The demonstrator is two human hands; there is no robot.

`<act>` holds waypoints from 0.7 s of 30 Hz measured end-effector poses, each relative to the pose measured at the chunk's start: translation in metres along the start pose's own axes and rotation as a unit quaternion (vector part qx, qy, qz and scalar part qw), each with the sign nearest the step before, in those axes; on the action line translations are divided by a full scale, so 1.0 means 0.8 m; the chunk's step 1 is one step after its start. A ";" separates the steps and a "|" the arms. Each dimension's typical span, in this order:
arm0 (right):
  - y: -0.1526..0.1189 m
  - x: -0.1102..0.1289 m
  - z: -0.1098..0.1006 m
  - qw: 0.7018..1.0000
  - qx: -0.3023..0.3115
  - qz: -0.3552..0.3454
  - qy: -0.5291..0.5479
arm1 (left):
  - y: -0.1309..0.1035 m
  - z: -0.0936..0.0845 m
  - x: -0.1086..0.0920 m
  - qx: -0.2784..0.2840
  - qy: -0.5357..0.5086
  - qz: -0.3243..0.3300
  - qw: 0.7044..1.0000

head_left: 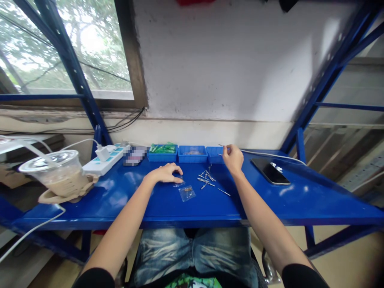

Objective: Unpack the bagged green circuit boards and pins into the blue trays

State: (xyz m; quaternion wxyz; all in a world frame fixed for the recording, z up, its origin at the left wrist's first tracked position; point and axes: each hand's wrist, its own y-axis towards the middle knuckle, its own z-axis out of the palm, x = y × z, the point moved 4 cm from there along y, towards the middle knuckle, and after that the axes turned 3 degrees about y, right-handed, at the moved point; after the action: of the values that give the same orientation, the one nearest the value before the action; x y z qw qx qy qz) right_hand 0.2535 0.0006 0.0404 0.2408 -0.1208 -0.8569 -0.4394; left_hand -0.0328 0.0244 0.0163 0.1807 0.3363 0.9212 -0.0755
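Observation:
My left hand (167, 173) rests on the blue table with thumb and forefinger apart. Its thumb touches a small clear plastic bag (179, 183), partly hidden by the fingers. Just in front lies another clear bag (183, 195) with small brass-coloured pieces (188, 189) on it or in it. My right hand (233, 159) is pinched on thin metal pins (221, 145) whose ends stick out to the left, over the right blue bin (213, 155). Between the hands lies a loose pile of silver metal pins (206, 176), with a single metal pin (223, 192) nearer me.
A blue bin (163, 157) of green packets and a middle blue bin (192, 156) with small contents stand along the back. Left are a drink cup (60, 176) and a power strip (109, 159). Right lies a phone (268, 170) with white earbuds (276, 167) on it.

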 end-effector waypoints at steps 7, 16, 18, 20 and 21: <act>0.003 -0.026 0.008 0.993 0.048 0.098 -0.047 | 0.014 0.012 -0.002 -0.028 -0.165 -0.008 0.986; -0.071 0.088 0.054 0.855 0.330 0.120 0.382 | 0.015 -0.012 -0.036 -0.303 -0.201 0.081 0.928; -0.086 0.100 0.065 0.774 0.384 0.193 0.465 | 0.014 -0.009 -0.049 -0.298 -0.173 0.126 0.930; -0.088 0.101 0.066 0.726 0.372 0.221 0.535 | 0.014 -0.003 -0.058 -0.285 -0.132 0.154 0.937; -0.085 0.099 0.065 0.715 0.352 0.219 0.563 | 0.015 0.000 -0.059 -0.280 -0.113 0.155 0.941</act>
State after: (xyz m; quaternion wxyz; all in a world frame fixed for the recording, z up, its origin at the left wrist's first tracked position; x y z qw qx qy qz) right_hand 0.1413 0.0024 0.0084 0.7933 0.0578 -0.6055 -0.0277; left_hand 0.0086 0.0053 0.0339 0.3799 0.4000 0.8151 0.1769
